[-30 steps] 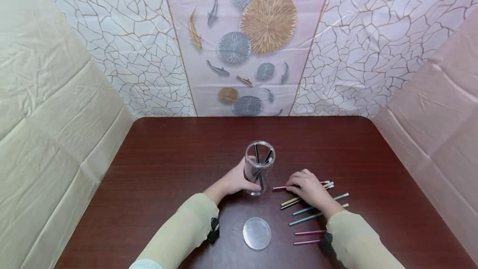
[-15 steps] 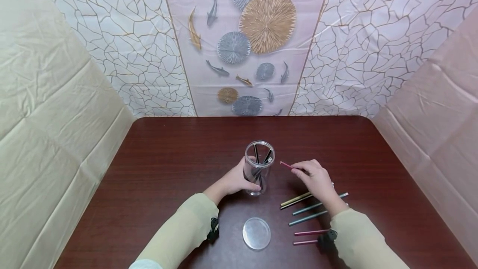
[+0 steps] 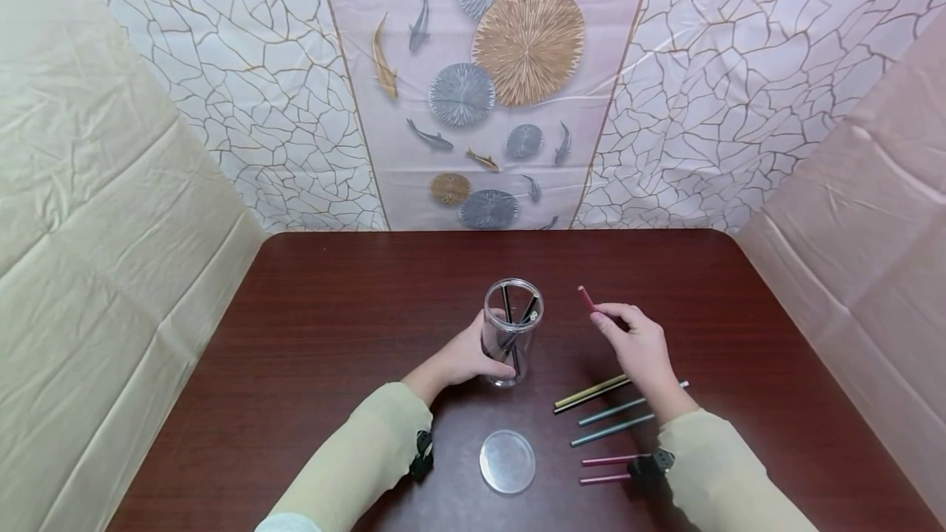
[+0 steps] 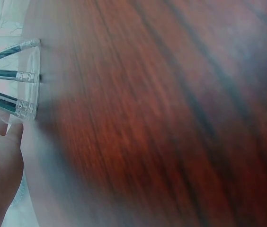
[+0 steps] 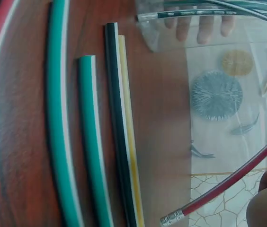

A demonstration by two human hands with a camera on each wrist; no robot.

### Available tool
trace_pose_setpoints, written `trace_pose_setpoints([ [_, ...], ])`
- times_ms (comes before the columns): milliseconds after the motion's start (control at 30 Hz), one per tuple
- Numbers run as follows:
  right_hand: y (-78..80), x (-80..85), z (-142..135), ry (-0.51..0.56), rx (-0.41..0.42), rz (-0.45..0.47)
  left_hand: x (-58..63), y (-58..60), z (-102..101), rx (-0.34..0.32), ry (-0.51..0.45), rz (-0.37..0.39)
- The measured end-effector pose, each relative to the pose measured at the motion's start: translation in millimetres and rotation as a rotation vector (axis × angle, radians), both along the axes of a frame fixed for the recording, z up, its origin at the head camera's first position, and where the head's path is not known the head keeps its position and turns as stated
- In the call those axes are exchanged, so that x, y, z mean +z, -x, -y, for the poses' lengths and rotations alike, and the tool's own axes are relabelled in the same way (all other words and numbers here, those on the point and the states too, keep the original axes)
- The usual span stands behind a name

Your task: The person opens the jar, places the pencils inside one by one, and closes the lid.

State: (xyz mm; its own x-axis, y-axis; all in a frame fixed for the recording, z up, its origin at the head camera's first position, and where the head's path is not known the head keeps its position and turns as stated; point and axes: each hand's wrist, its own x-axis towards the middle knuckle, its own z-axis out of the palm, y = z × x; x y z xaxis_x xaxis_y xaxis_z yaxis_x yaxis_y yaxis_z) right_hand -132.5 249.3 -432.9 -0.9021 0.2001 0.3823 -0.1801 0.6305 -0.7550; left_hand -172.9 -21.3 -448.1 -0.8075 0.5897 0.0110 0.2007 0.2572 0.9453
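Black pencils [image 3: 507,302] already lean inside the clear jar [image 3: 528,341] the left hand [image 3: 470,354] grips, while the right hand [image 3: 637,343] pinches a red pencil [image 3: 586,299], with loose pencils [image 3: 612,431] left on the tabletop [image 3: 355,294].

We've raised a red pencil [image 3: 586,299] off the table [image 3: 355,294], our right hand [image 3: 640,343] shifting away from the jar [image 3: 528,343].

A jar [image 3: 523,339] stands on the table [image 3: 332,310], pencils [image 3: 507,304] inside, the left hand [image 3: 469,355] at its left. The lid [image 3: 507,462] lies in front. Loose pencils [image 3: 612,430] lie right of both, partly below the right arm [image 3: 727,466]. The right hand [image 3: 637,343], right of the jar, holds another pencil [image 3: 585,299] above the table.
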Motion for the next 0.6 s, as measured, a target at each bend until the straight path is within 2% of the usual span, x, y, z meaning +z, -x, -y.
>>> trace_pose_setpoints([
  [67,0.5,3.6,1,0.042,-0.038,0.020,-0.8,0.4,0,-0.001,-0.004,0.002],
  [200,1.4,11.9,4,0.155,-0.076,0.021,-17.2,7.9,-1,0.007,-0.010,-0.011],
  [300,1.8,16.9,6,0.269,-0.044,-0.015,-32.1,14.4,-3,0.018,0.004,-0.022],
  [367,2.0,19.9,7,0.338,-0.017,-0.041,-36.6,16.5,-3,0.021,0.010,-0.016],
  [500,3.0,27.3,11,0.458,0.005,-0.069,-34.4,16.1,-3,0.013,-0.006,-0.001],
  [600,3.5,34.6,13,0.537,-0.007,-0.082,-22.4,11.5,-2,-0.001,-0.021,0.010],
])
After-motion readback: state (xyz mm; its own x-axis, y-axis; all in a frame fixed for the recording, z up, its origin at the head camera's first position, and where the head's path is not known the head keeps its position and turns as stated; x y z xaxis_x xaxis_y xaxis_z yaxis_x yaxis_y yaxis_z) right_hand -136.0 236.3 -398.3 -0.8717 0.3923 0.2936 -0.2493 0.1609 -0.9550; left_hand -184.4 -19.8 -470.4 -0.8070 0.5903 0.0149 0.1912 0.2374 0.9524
